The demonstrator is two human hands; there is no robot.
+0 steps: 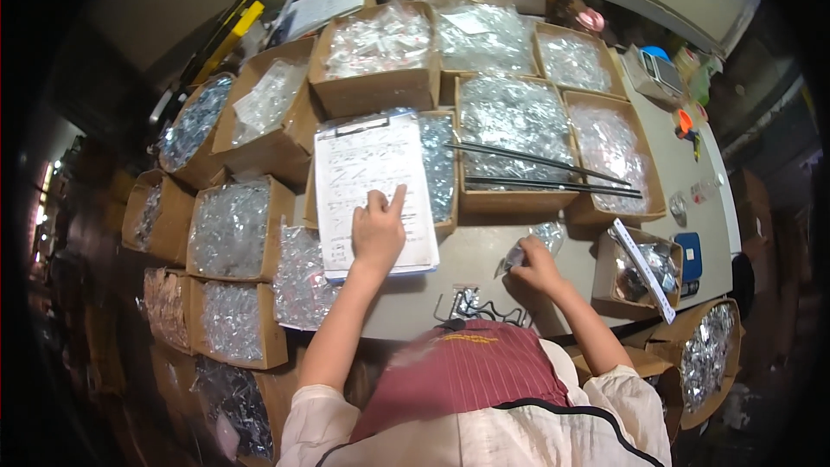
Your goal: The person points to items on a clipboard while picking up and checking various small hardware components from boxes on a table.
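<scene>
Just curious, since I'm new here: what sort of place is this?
Probably a small parts packing workroom: cardboard boxes full of clear plastic bags crowd the table, with a clipboard under the left hand.

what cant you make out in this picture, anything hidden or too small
Head view: part of the small clear bag, covered by the right hand.
Head view: writing on the sheet, too small to read and partly under the left hand.
Head view: left part of the cardboard box, hidden by the clipboard.
</scene>
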